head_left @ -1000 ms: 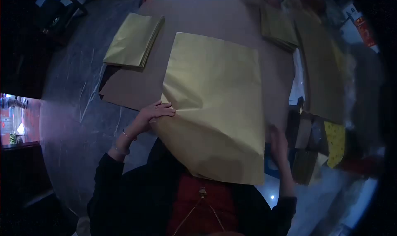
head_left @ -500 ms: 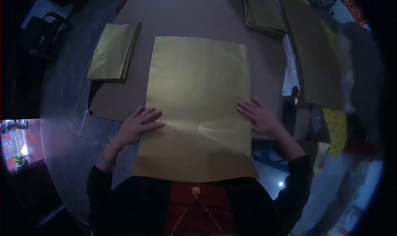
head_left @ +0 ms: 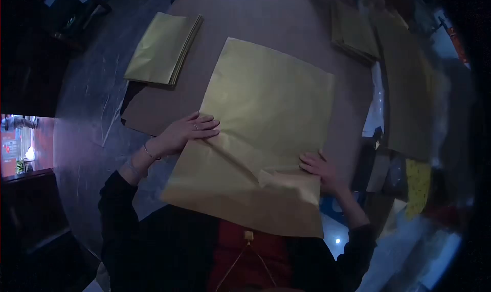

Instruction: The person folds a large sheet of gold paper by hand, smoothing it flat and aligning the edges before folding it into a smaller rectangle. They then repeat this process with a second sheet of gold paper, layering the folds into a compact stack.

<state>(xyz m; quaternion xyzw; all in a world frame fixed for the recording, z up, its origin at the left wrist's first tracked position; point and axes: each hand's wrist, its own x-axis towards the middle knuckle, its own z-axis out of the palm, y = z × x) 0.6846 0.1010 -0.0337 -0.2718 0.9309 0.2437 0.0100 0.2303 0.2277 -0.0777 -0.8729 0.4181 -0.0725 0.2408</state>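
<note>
1. Paper: one large gold sheet (head_left: 271, 113) lies across a brown board (head_left: 153, 110), which rests on a dark, veined surface (head_left: 84, 123). The sheet sits skewed, its far corners turned a little to the right.
2. Near end of the gold sheet overhangs the board's edge toward the person's chest. It is buckled there, not flat, and a diagonal crease runs across it from one hand toward the other.
3. Left hand (head_left: 192, 131): palm down, fingers straight and close together, laid flat on the sheet's left edge. It grips nothing and only rests on the paper. A ring (head_left: 195, 127) shows on one finger and a thin bracelet (head_left: 147, 152) on the wrist.
4. Right hand (head_left: 317, 168): fingers lightly spread and resting on top of the sheet near its lower right side, just beside the crumpled spot. The thumb is hidden, so I cannot tell whether the edge is pinched.
5. Stack of folded gold sheets (head_left: 162, 49) lies at the far left, half on the board, well apart from both hands.
6. Second stack (head_left: 355, 33) lies at the far right of the board, beyond the sheet's far right corner.
7. Long sheet (head_left: 406, 102) of similar colour runs along the right side. Lighting is dim and detail there is poor.
</note>
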